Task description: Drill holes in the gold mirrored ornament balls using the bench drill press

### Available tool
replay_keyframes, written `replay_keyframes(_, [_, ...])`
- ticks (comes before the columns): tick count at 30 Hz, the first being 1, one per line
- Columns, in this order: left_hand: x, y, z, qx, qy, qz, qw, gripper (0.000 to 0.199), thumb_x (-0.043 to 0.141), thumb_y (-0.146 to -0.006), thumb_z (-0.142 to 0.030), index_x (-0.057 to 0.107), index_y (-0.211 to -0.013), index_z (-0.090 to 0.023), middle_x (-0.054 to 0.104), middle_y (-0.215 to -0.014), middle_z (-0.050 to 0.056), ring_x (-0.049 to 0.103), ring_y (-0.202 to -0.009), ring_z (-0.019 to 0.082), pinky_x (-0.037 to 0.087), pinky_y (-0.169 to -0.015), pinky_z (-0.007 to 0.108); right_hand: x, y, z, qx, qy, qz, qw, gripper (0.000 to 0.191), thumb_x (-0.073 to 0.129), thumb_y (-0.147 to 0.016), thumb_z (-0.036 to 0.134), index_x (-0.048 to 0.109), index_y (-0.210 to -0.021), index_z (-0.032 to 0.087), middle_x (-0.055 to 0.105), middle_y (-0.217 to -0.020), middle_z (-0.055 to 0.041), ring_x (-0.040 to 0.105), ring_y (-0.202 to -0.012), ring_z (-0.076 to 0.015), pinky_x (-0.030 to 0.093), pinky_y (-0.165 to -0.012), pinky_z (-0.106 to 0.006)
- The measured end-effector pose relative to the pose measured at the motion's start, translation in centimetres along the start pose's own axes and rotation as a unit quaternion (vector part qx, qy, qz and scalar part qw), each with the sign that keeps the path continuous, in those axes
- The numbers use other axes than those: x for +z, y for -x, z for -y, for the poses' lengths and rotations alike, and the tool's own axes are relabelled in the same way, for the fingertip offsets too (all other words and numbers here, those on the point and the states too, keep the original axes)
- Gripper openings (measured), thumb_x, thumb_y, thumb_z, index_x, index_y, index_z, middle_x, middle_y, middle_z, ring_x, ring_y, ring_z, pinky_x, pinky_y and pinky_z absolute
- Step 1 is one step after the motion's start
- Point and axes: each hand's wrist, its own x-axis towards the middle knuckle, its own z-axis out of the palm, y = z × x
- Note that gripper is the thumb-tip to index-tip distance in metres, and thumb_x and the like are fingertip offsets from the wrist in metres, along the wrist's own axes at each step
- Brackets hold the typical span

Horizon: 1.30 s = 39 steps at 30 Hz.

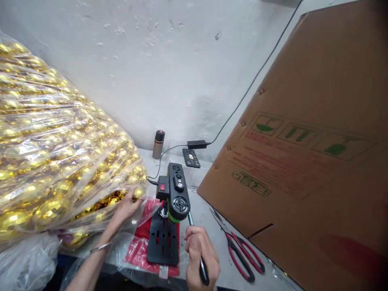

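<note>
My left hand (129, 208) is at the torn edge of the clear plastic bag, its fingers closed around a shiny gold ball (138, 193); some fingertips are hidden. My right hand (200, 254) is wrapped round a slim tool (204, 270) with a black handle and a metal shaft. The shaft points away from me, and its tip is hidden beside a black electric machine (179, 188). This machine has round grilles, a green band and a red switch, and is mounted on a slotted black plate (163, 242). A red plastic packet (136, 254) lies under the plate.
A large clear bag (60, 141) of gold balls fills the left side. Right stands a big cardboard box (303, 161), with scissors (242, 250) at its foot. Against the wall are a spray can (158, 144), a phone (191, 158) and a power adapter (197, 144) with its cable.
</note>
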Motion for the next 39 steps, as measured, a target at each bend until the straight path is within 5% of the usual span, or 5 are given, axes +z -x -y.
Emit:
replay_keyframes(4, [-0.7, 5.2, -0.1, -0.137, 0.340, 0.034, 0.930, 0.080, 0.067, -0.079, -0.078, 0.059, -0.132, -0.019, 0.074, -0.092, 0.003, 0.070, -0.076, 0.022, 0.053, -0.063, 0.030, 0.1, -0.7, 0.3, 0.007, -0.012, -0.009, 1.000, 0.030, 0.042, -0.103, 0.005, 0.048, -0.079, 0.023, 0.052, -0.070, 0.0036, 0.054, -0.061, -0.0097, 0.043, -0.057, -0.022])
replay_keyframes(8, [1.2, 8.8, -0.1, -0.170, 0.451, 0.084, 0.872, 0.081, 0.076, -0.080, -0.068, 0.051, -0.142, -0.022, 0.077, -0.108, 0.007, 0.075, -0.092, 0.026, 0.059, -0.072, 0.034, 0.1, -1.2, 0.7, 0.001, -0.008, -0.012, 1.000, 0.031, 0.042, -0.103, 0.004, 0.047, -0.079, 0.023, 0.052, -0.070, 0.0038, 0.054, -0.063, -0.0091, 0.044, -0.058, -0.020])
replay_keyframes(17, [7.4, 10.0, 0.2, -0.009, 0.136, 0.012, 0.991, 0.061, 0.065, -0.087, -0.060, 0.063, -0.136, -0.023, 0.076, -0.131, 0.014, 0.072, -0.121, 0.036, 0.056, -0.105, 0.054, -0.4, -1.5, 1.2, -0.005, 0.015, 0.021, 1.000, 0.028, 0.041, -0.102, 0.005, 0.049, -0.083, 0.023, 0.054, -0.073, 0.0040, 0.055, -0.062, -0.0076, 0.046, -0.057, -0.017])
replay_keyframes(29, [8.4, 10.4, 0.6, 0.070, 0.081, -0.008, 0.994, 0.057, 0.063, -0.093, -0.058, 0.066, -0.135, -0.020, 0.075, -0.133, 0.020, 0.072, -0.124, 0.040, 0.058, -0.107, 0.059, -0.5, -0.9, 1.1, 0.009, 0.016, 0.030, 0.999, 0.026, 0.041, -0.102, 0.005, 0.050, -0.086, 0.023, 0.053, -0.075, 0.0041, 0.054, -0.062, -0.0073, 0.046, -0.057, -0.016])
replay_keyframes(39, [6.8, 9.5, 2.4, -0.067, 0.235, 0.073, 0.967, 0.072, 0.063, -0.087, -0.071, 0.065, -0.139, -0.021, 0.069, -0.146, 0.014, 0.059, -0.143, 0.038, 0.042, -0.125, 0.055, -0.3, -1.2, 1.1, 0.012, 0.006, 0.016, 1.000, 0.027, 0.040, -0.103, 0.005, 0.049, -0.084, 0.023, 0.051, -0.073, 0.0044, 0.054, -0.064, -0.0077, 0.046, -0.060, -0.017])
